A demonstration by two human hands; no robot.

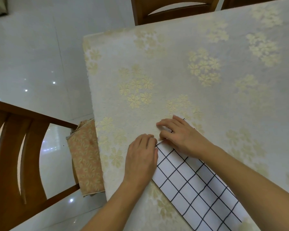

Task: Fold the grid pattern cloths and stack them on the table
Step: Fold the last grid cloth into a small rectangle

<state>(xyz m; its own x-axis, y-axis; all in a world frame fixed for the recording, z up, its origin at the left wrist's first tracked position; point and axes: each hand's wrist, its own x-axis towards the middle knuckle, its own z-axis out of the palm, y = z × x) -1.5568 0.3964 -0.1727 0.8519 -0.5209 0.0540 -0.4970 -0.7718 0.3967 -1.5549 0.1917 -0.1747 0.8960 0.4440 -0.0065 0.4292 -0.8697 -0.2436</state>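
Note:
A white cloth with a black grid pattern (195,185) lies flat as a long folded strip on the table (173,72), running from the lower right toward the middle. My left hand (140,157) rests at the strip's near-left corner, fingers curled over the edge. My right hand (180,135) lies on the strip's far end, and its fingertips pinch the cloth's corner against the tabletop. That end of the cloth is mostly hidden under both hands.
The table wears a cream cover with gold flower prints. A wooden chair (12,155) stands at the left with a peach patterned cloth (85,157) draped on its seat beside the table edge. Another chair back (170,9) stands at the far side. Glossy tiled floor lies left.

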